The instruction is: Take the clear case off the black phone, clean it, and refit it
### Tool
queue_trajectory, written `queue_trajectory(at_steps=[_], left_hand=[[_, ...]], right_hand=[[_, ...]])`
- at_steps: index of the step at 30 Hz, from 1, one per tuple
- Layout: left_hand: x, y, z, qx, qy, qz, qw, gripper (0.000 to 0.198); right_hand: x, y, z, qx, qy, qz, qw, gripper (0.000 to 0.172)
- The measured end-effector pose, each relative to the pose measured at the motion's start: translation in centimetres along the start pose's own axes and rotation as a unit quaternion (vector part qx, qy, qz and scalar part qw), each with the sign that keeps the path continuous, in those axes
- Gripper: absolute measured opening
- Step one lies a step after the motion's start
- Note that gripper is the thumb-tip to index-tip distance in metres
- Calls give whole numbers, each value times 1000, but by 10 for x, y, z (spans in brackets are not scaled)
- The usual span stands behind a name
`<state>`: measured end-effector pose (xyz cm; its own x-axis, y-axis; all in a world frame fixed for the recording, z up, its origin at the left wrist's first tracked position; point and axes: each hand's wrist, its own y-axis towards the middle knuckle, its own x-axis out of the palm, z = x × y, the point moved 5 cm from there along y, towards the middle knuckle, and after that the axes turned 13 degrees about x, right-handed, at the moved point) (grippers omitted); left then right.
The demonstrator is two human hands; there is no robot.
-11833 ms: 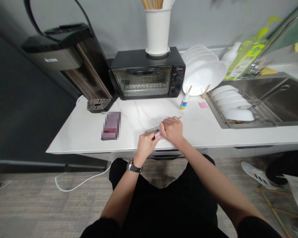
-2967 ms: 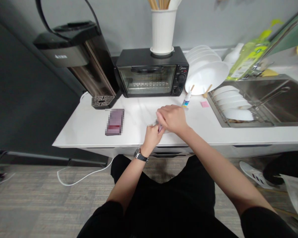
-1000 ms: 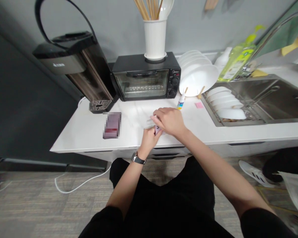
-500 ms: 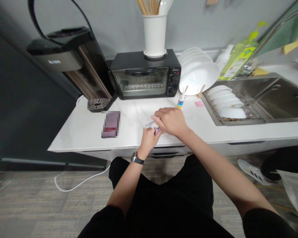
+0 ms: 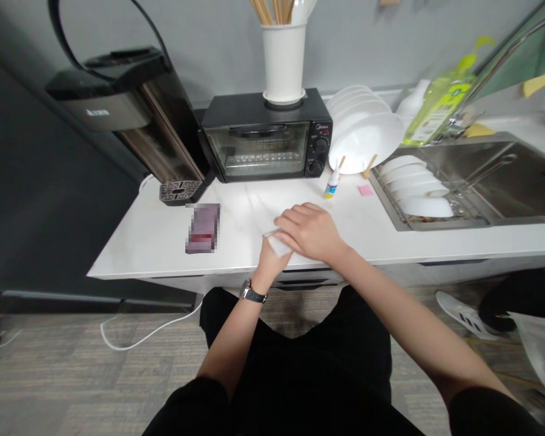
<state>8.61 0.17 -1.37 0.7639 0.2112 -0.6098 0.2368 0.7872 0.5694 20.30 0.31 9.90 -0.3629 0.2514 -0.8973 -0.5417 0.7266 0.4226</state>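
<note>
Above the front edge of the white counter [image 5: 236, 242], my two hands meet. A white tissue [image 5: 279, 244] lies under the fingers of my right hand [image 5: 312, 233], which are closed over it from above. My left hand [image 5: 271, 266], with a watch [image 5: 253, 292] on its wrist, is closed underneath. Something thin with a pale edge pokes out at the left of the tissue, mostly hidden by it. Beyond my right hand stands a small white bottle [image 5: 332, 183] with a blue and yellow label. To the left lies a purple, pixelated flat item [image 5: 203, 228].
A toaster oven [image 5: 263, 142] stands at the back, a white utensil holder [image 5: 284, 63] on top. Left is a tall drink dispenser [image 5: 163, 139]; right are plates [image 5: 367, 142], a pink note [image 5: 366, 190], soap [image 5: 436, 109] and a sink [image 5: 527, 181] with bowls [image 5: 418, 188]. Another person's shoe [image 5: 465, 315] shows lower right.
My right hand has shifted slightly left and down over the left one. More of the white tissue shows, and the pale purple patch seen between the hands is now covered.
</note>
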Motion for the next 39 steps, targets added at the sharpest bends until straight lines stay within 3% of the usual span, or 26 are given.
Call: queue_trajectory(at_steps=[3,7,11,14,16,19,21,25,27,29,32,36,39], left_hand=[[-1,3,1,-5,-4,-14,1000,36],[-3,6,5,10,-17,-33,999,12],[-4,0,9,15,-27,-19,999,11],[-11,-7,13,11,-21,33,999,13],[-18,-10,18,20,-2,64,998,12],[-28,-15,26,48,43,63,996,20],[-34,-18,30,65,85,58,993,31],[-39,-26,35,89,153,37,984,47],[-39,-30,33,87,170,17,981,53],[-38,-33,31,85,175,-5,981,56],[-37,-38,28,92,160,-42,982,55],[-36,-41,23,105,139,-64,983,48],[-35,-41,20,117,133,-71,982,41]], right_hand=[[-1,-3,18,58,57,10,997,54],[-4,-22,41,50,180,-10,982,57],[-10,-52,72,176,287,14,942,55],[-4,-71,83,241,373,26,895,43],[9,-79,88,290,442,36,848,37],[36,-90,101,394,535,92,741,52],[52,-96,109,429,577,104,687,62],[64,-107,115,426,627,65,649,74],[66,-113,116,433,639,59,632,71],[68,-117,119,449,638,73,622,51],[73,-120,125,457,603,122,643,24],[80,-115,126,444,585,147,662,21],[73,-105,118,421,580,155,680,27]])
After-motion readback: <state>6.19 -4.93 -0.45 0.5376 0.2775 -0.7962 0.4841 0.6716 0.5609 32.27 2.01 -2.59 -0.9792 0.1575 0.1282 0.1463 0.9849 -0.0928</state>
